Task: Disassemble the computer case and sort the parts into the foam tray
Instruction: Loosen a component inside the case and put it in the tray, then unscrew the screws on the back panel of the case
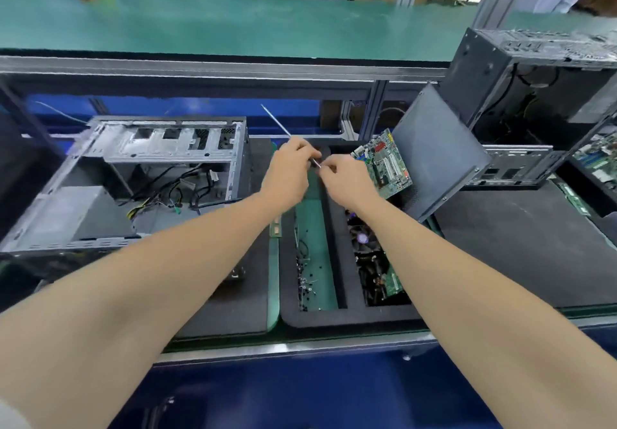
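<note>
- Left hand: fingers curled round a slim metal tool, whose shaft slants up and away to the left.
- Right hand: fingertips pinch the tool's near end, just beside the left hand. Both hands are above the far end of the foam tray.
- Computer case: on the surface left of the tray, side open, loose cables inside.
- Foam tray: black, in the centre. The left compartment holds screws and small parts; the right compartment holds a fan and boards.
- Motherboard: tilted at the tray's far right corner, against a grey side panel.
- Memory stick: beside the tray's left edge.
- Second case: far right.
</note>
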`<action>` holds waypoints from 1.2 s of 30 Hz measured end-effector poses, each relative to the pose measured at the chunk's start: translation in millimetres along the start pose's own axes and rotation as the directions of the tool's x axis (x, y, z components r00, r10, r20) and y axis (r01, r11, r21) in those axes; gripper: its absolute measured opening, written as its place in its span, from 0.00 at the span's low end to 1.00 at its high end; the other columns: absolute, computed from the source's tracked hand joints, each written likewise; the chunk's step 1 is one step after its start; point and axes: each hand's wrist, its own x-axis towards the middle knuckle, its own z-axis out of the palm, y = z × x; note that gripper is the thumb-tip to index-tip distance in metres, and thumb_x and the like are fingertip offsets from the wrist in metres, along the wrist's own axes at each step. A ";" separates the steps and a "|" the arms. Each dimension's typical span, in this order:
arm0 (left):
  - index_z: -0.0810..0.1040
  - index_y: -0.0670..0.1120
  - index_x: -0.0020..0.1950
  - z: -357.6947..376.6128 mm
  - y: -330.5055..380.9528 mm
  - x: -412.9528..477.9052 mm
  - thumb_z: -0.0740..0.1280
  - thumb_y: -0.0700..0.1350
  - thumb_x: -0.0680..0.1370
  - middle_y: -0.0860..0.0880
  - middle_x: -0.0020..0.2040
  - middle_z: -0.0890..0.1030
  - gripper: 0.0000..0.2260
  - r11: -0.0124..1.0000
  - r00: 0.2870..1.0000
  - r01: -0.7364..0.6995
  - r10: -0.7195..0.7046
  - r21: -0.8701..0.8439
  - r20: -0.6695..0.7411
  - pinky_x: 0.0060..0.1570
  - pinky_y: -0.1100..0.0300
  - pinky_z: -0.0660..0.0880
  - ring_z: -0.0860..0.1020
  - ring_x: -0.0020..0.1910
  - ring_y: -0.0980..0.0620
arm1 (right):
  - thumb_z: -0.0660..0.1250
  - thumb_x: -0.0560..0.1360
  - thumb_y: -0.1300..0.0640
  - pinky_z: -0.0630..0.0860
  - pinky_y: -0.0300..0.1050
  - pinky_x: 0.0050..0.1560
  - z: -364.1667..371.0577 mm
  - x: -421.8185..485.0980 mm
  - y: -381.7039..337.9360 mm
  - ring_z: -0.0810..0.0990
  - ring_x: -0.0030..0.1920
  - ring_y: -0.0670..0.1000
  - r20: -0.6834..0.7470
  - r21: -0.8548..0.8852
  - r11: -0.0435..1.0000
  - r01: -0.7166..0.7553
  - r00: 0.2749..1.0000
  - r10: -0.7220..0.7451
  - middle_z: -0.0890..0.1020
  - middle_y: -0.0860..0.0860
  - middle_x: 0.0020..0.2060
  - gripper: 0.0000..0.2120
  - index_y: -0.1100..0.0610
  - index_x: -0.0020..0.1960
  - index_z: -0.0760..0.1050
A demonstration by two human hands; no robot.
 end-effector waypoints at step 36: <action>0.76 0.37 0.70 -222.9 -274.3 -58.3 0.56 0.24 0.79 0.38 0.71 0.74 0.23 0.216 0.701 0.550 -0.645 -0.807 0.305 0.45 0.57 0.79 0.80 0.61 0.41 | 0.65 0.78 0.76 0.83 0.50 0.38 177.8 2.3 -327.1 0.81 0.36 0.59 0.508 0.587 0.766 -0.261 0.855 -0.098 0.79 0.63 0.38 0.10 0.62 0.48 0.74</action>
